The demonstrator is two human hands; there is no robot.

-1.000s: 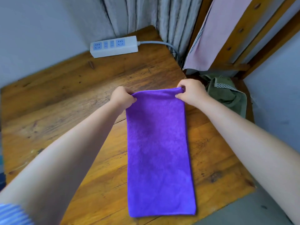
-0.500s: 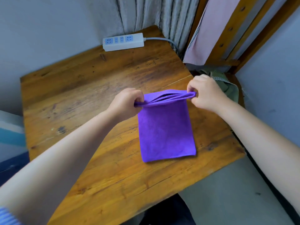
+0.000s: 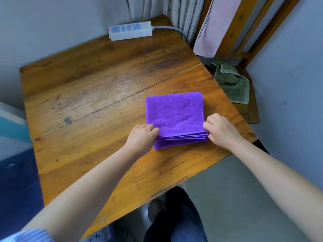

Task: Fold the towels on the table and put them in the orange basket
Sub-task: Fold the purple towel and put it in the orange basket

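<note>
A purple towel (image 3: 174,114) lies folded into a near-square stack on the right part of the wooden table (image 3: 97,95). Its layered open edges face me at the near side. My left hand (image 3: 142,135) pinches the near left corner of the stack. My right hand (image 3: 221,130) pinches the near right corner. Both hands sit low on the tabletop. No orange basket shows in this view.
A white power strip (image 3: 130,30) with a grey cable lies at the table's far edge by the curtain. A crumpled green cloth (image 3: 230,82) rests on a wooden stool right of the table. A pink cloth (image 3: 209,27) hangs beyond it.
The long towel's far end was lifted and brought toward me, folding it in half. Both hands came down to the near edge and the stack now lies flat.
</note>
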